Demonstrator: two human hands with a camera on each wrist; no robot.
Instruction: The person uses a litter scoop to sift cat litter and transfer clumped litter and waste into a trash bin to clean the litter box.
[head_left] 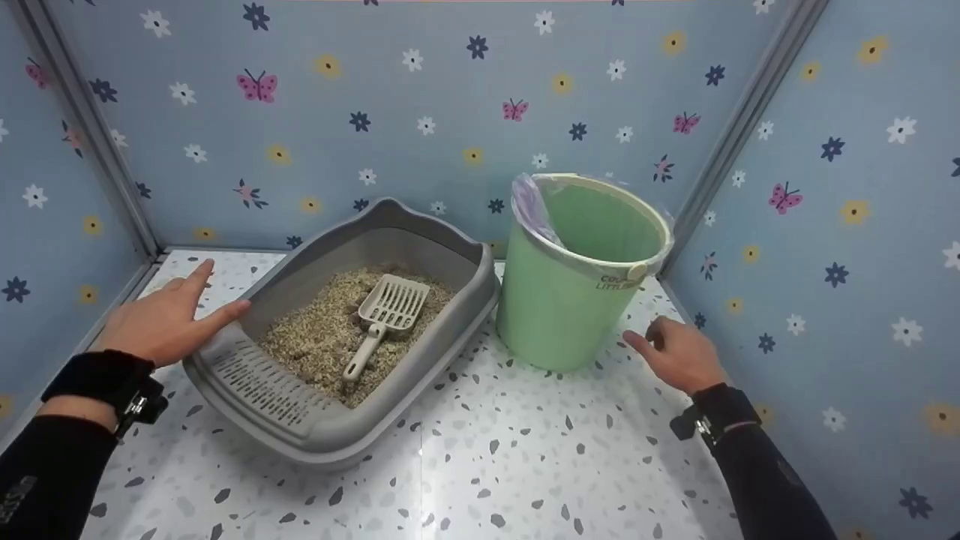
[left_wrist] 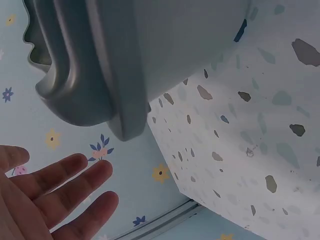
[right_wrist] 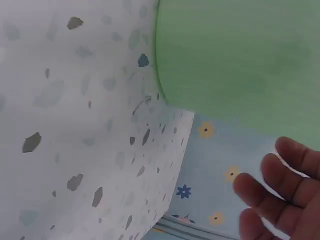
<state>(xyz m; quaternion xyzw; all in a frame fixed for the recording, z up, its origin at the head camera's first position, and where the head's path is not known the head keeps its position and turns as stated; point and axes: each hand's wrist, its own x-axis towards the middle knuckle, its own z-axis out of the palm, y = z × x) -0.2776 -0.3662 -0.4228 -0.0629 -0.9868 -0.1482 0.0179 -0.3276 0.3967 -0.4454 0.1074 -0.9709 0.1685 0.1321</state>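
Observation:
A grey litter box point(head_left: 442, 360) holds brown granular litter point(head_left: 315, 330), and a beige slotted litter scoop point(head_left: 394, 304) lies on top of it. My left hand point(head_left: 161, 319), fingers spread, is at the box's left edge with the thumb over the rim in the head view. In the left wrist view its fingers point(left_wrist: 75, 185) extend below the box's side, holding nothing. Right of the box stands a light green trash bin point(head_left: 562, 315) lined with a thin purple bag point(head_left: 532, 206). Beside the bin, my right hand point(head_left: 679, 352) hovers with loosely bent fingers and nothing in them.
Box and bin stand on a white speckled surface point(head_left: 480, 465). Blue flowered panels point(head_left: 427, 97) enclose it at the back and both sides, joined by grey corner strips point(head_left: 742, 127). The bin is close to the back panel and the right corner.

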